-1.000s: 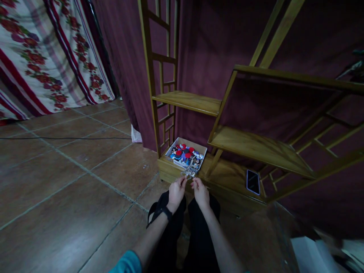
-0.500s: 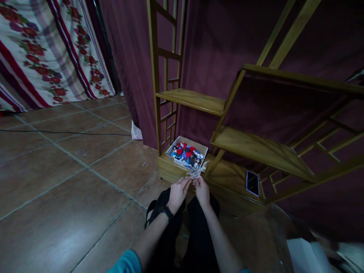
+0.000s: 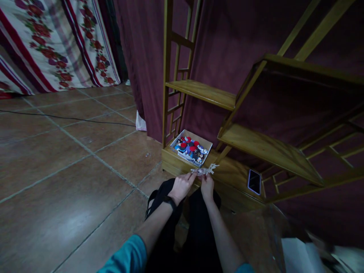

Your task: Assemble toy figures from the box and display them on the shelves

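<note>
Above my knees, my left hand (image 3: 183, 185) and my right hand (image 3: 207, 185) are close together, fingers pinched on a small clear, crinkly plastic piece (image 3: 203, 171). A pale, spiky, branch-like end sticks out of it to the right. Its exact kind is too small to make out. Just beyond my fingers, an open shallow cardboard box (image 3: 187, 156) rests on the low wooden shelf. Inside lie several small figures (image 3: 191, 148) in red, blue, purple, black and white. A dark band is on my left wrist.
A wooden shelf unit (image 3: 201, 94) with stepped boards stands before a maroon curtain (image 3: 148, 68). A phone (image 3: 254, 182) lies on its lower board, to the right. A black cable (image 3: 71, 118) crosses the tiled floor at left. White packaging (image 3: 301, 254) is at lower right.
My view has shifted slightly. Both hands have moved a little to the right, still pinching the plastic piece, whose spiky end now points more clearly to the right.
</note>
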{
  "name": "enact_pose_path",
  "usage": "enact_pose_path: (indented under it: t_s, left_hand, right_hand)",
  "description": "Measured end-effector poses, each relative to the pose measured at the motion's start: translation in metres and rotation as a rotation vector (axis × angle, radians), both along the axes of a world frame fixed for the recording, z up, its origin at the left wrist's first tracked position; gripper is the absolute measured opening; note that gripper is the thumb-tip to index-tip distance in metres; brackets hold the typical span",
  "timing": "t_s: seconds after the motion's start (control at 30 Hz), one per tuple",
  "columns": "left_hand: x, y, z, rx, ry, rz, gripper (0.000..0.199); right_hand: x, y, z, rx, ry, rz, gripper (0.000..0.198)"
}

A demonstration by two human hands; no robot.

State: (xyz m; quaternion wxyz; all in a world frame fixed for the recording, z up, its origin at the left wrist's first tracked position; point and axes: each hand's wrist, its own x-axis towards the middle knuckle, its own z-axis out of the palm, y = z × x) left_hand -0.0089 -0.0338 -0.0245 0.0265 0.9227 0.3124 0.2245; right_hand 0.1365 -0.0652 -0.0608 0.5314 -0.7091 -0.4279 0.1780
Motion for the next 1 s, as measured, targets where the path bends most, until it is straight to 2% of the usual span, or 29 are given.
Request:
enact_pose_path:
  t_s: [0.23,0.47,0.7,1.0]
  left_hand:
    - [-0.001,-0.001,0.003,-0.006,0.035,0.004,0.036]
    - [-0.003,-0.002,0.003,0.041,0.042,-0.043,0.033]
    - [-0.004,-0.003,0.003,0.095,0.049,-0.07,0.029]
    - [-0.008,-0.004,0.005,0.17,-0.008,-0.087,0.026]
  right_hand:
    - [-0.001,-0.006,0.006,-0.044,-0.121,-0.026,0.023]
    - [0.001,-0.007,0.002,-0.062,-0.195,-0.053,0.026]
    - [0.002,-0.008,-0.004,0.028,-0.151,-0.049,0.027]
    - [0.001,-0.015,-0.002,0.099,-0.141,-0.043,0.027]
